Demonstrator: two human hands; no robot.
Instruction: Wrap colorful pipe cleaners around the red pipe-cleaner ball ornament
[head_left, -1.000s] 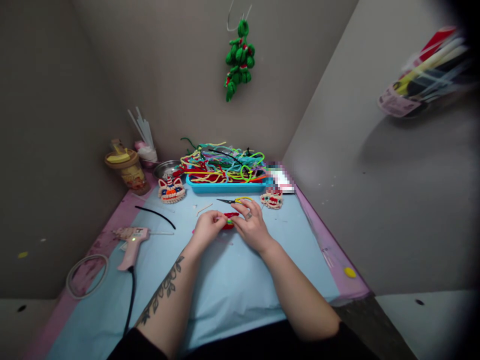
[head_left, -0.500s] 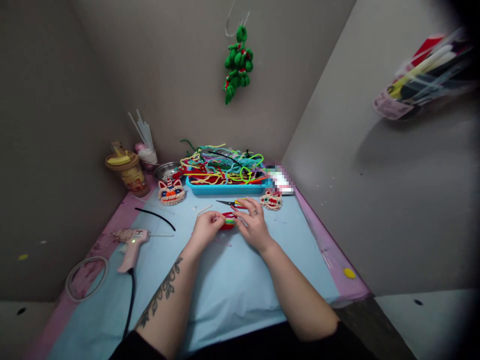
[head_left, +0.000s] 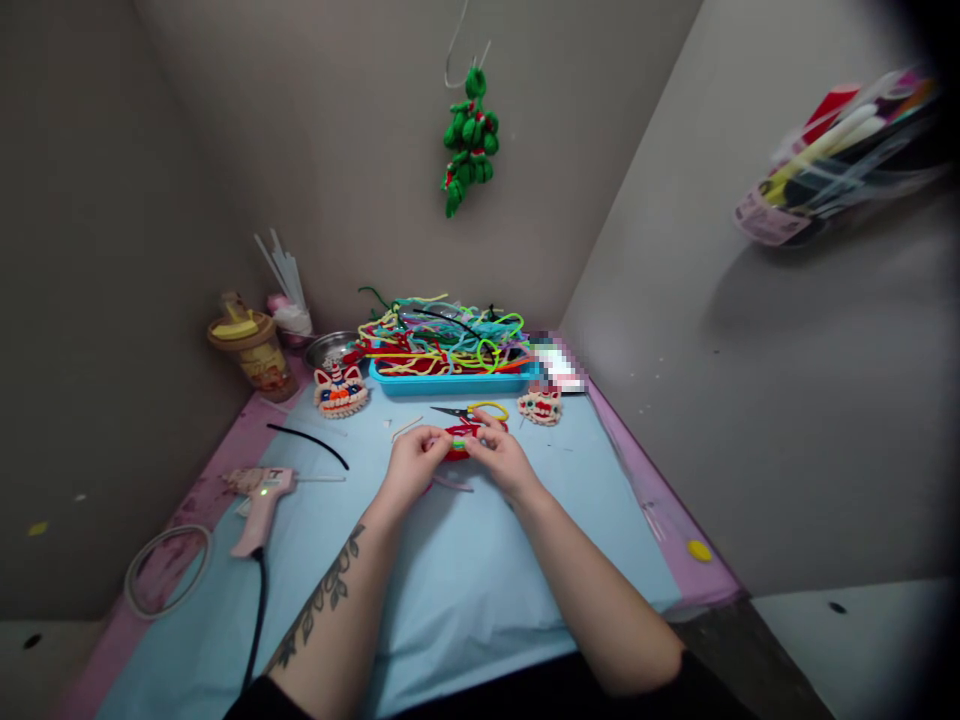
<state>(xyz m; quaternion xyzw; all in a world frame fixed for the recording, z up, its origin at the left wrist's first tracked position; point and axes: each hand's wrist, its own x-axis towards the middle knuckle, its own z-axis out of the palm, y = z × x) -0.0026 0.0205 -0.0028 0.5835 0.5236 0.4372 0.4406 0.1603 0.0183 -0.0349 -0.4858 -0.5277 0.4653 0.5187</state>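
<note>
Drawn inward since earlier, the right hand (head_left: 507,462) joins the left hand (head_left: 412,460), both nearly closed, pinching red craftwork (head_left: 457,454), frame centre.

The red piece (head_left: 457,456) looks soft and fuzzy, with a matt, plush nap, much like the strands (head_left: 450,328) heaped in the smooth blue plastic tray (head_left: 454,385). The green ornament (head_left: 471,135) has a lumpy, woolly surface. The bowl (head_left: 318,354) is shiny metal, and the scissors (head_left: 471,411) have dark metal blades. The glue gun (head_left: 261,505) is smooth pink plastic. The table cover (head_left: 450,580) looks thin, smooth and faintly creased; the grey wall (head_left: 360,150) is matt.
</note>
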